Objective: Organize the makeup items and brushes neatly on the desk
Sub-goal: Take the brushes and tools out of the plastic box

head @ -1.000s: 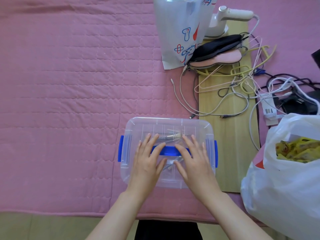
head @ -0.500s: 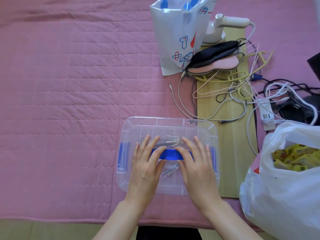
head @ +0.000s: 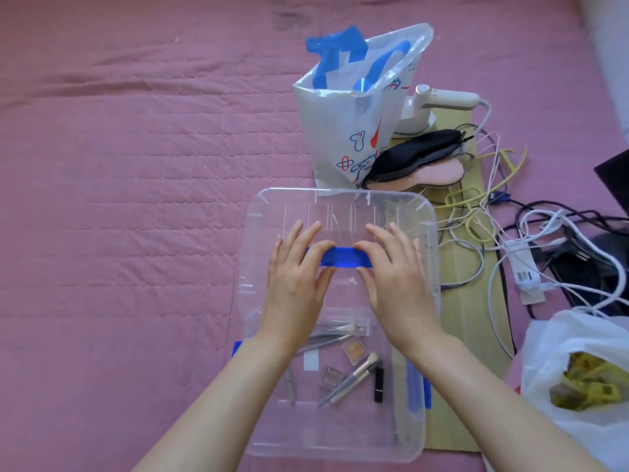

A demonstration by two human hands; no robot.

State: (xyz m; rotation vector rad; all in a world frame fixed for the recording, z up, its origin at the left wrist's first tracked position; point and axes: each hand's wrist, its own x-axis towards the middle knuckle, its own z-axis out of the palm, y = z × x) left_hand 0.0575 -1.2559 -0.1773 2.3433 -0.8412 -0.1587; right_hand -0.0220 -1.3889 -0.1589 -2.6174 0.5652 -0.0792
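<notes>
On the pink quilt stands a clear plastic box (head: 340,447), its inside uncovered. In it lie makeup brushes (head: 357,374), a black lipstick (head: 378,384), two small eyeshadow pans (head: 355,349), and thin metal tools (head: 290,386). Above the box's far half I hold its clear lid (head: 340,206). My left hand (head: 296,270) and my right hand (head: 398,274) each pinch one end of the lid's blue handle (head: 345,261), fingers spread over the lid top. My forearms cover part of the box's contents.
Beyond the lid stands a white shopping bag (head: 350,124) with blue handles. To the right, a wooden board (head: 469,335) carries sleep masks (head: 418,155), a white steamer (head: 439,100) and tangled cables (head: 476,233). A white plastic bag (head: 578,369) sits at lower right.
The lid, which sat shut on the box under both hands, has come off and moved up and away. The brushes and makeup inside now show.
</notes>
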